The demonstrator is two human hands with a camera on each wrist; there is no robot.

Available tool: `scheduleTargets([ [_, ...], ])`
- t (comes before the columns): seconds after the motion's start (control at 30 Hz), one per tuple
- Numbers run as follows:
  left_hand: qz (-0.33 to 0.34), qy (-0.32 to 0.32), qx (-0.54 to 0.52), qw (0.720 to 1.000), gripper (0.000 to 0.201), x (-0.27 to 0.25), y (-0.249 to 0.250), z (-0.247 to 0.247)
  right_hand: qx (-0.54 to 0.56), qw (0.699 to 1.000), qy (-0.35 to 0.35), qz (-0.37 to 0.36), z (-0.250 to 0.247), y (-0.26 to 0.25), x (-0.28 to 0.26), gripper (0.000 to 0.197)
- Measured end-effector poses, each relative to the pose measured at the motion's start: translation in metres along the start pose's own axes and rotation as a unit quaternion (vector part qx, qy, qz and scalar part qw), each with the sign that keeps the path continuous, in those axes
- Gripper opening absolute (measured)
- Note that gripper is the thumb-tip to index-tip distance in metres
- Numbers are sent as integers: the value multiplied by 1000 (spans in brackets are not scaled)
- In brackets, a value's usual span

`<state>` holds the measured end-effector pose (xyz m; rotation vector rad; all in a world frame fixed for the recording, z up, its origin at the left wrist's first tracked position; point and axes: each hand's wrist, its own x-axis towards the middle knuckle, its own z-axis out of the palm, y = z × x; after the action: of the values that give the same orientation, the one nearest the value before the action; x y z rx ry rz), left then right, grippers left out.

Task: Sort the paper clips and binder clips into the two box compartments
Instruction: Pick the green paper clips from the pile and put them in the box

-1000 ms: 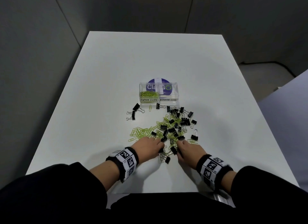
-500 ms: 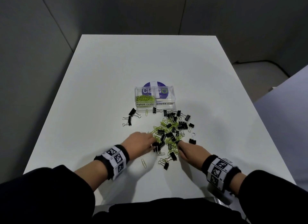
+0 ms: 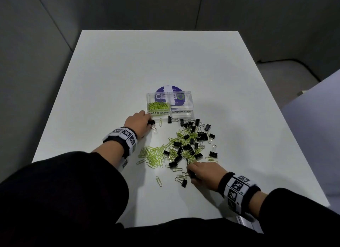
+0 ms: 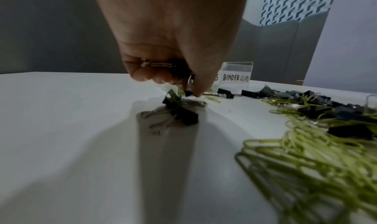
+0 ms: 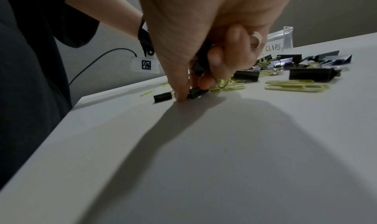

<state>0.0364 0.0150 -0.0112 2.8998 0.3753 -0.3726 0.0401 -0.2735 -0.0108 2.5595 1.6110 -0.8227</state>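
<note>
Both hands clamped on binder clips: left hand (image 3: 138,124), right hand (image 3: 204,175). Risk: left drops into paper-clip compartment (image 3: 158,107), nearest.

The table (image 3: 114,84) was smooth, matt white. The box (image 3: 189,101) was clear, glossy plastic with hand-lettered paper labels (image 3: 182,111). The binder clips (image 3: 200,136) had matt black bodies and shiny wire handles of silvery metal. The paper clips (image 3: 152,154) wore a smooth yellow-green coating. The wristbands (image 3: 239,189) looked like black cloth.
</note>
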Motion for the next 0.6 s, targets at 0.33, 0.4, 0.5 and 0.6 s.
scheduleTargets([
  [0.33, 80, 121, 36, 989, 32, -16, 14, 3, -18, 999, 33, -14, 0, 4, 2, 21],
  [0.4, 124, 94, 47, 987, 36, -17, 24, 6, -34, 997, 56, -30, -4, 9, 2, 21],
  [0.5, 131, 27, 88, 987, 46, -13, 34, 15, -14, 992, 123, -24, -22, 18, 1, 24],
  [0.6, 113, 6, 115, 987, 51, -15, 34, 22, -7, 985, 167, 50, -47, 33, 6, 24],
])
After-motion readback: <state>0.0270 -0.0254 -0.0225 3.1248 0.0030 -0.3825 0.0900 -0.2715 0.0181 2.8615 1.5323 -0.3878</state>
